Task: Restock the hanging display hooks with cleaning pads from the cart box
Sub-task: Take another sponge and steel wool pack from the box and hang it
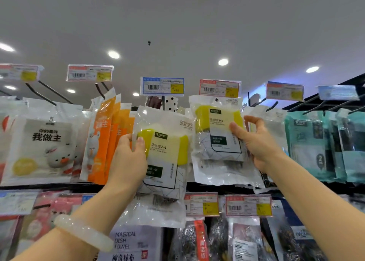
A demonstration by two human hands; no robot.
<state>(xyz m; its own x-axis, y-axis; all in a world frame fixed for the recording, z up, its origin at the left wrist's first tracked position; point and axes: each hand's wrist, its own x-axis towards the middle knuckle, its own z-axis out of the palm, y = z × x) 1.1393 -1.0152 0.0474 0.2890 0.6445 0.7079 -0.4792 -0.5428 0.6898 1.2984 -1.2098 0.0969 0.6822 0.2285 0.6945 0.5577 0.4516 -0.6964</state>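
Two yellow pad packs: one in hand [166, 162], one hanging from the hook [217, 134] under a red price tag [219, 88]
Left hand [131, 154]: fingers clamped on first pack's left edge
Right hand [256, 142]: part open, thumb and fingers around hanging pack's right edge

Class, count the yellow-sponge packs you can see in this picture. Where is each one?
2. One pack is held in the left hand, below the blue tag. The other pack hangs under the red tag, touched by the right hand. More may hang hidden behind it.
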